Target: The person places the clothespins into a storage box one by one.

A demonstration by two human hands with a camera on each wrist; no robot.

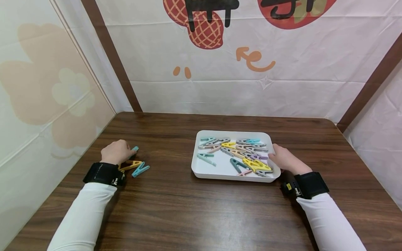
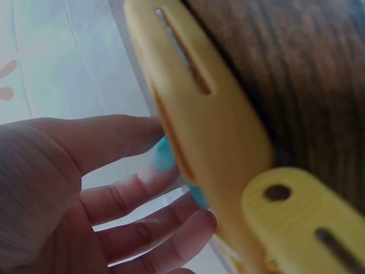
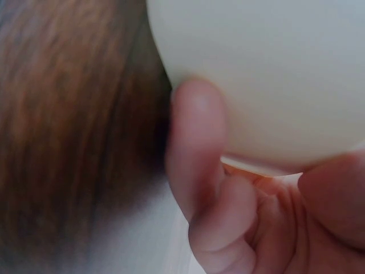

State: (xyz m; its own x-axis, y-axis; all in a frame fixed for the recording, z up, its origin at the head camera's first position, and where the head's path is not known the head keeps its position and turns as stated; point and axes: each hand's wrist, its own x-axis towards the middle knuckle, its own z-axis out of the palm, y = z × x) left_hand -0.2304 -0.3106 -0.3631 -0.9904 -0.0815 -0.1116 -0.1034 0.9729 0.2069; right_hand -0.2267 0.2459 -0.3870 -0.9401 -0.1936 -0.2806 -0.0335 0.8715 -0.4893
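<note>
At the left of the table, my left hand (image 1: 116, 152) pinches a teal-blue clothespin (image 1: 135, 149) between thumb and forefinger. In the left wrist view only bits of that clothespin (image 2: 165, 155) show behind a yellow-orange clothespin (image 2: 211, 114). Beside the hand on the table lie yellow clothespins (image 1: 133, 164) and another blue clothespin (image 1: 140, 169). My right hand (image 1: 289, 159) grips the right end of a white tray (image 1: 224, 169); up close, its fingers (image 3: 198, 120) press against the tray's wall. Several clothespins in teal, grey, yellow, pink and purple lie in the tray.
The brown wooden table (image 1: 176, 209) carries everything. A white printed cloth (image 1: 220, 94) hangs behind its far edge, with another cloth panel (image 1: 41, 122) along the left and one along the right.
</note>
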